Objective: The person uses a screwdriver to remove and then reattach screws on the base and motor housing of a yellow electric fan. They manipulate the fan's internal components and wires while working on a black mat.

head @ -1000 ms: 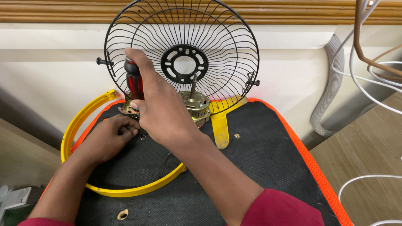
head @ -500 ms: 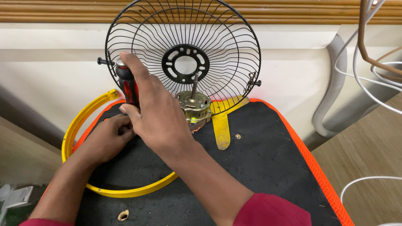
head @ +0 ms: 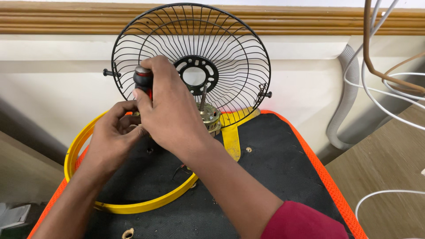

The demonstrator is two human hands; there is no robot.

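My right hand (head: 170, 110) is wrapped round a screwdriver with a red and black handle (head: 144, 79), held upright with its tip hidden behind my fingers. My left hand (head: 113, 137) is curled just under it, its fingertips pinching something small that I cannot make out. Right behind both hands stands a brass-coloured fan motor (head: 209, 116) with its shaft pointing up. A black wire fan guard (head: 230, 57) leans against the wall behind the motor. A yellow ring (head: 137, 206) lies on the black mat with an orange border (head: 274, 172), running round my left hand.
A yellow strip (head: 231, 139) lies beside the motor. Small screws or bits (head: 249, 149) rest on the mat, and a tan ring-shaped piece (head: 128, 233) sits near its front edge. A grey corrugated hose (head: 347, 97) and loose white and brown cables (head: 389, 79) hang at the right over a wooden surface.
My right hand has lifted the screwdriver a little and shifted it left. My left hand has risen and closed its fingers under the tool.
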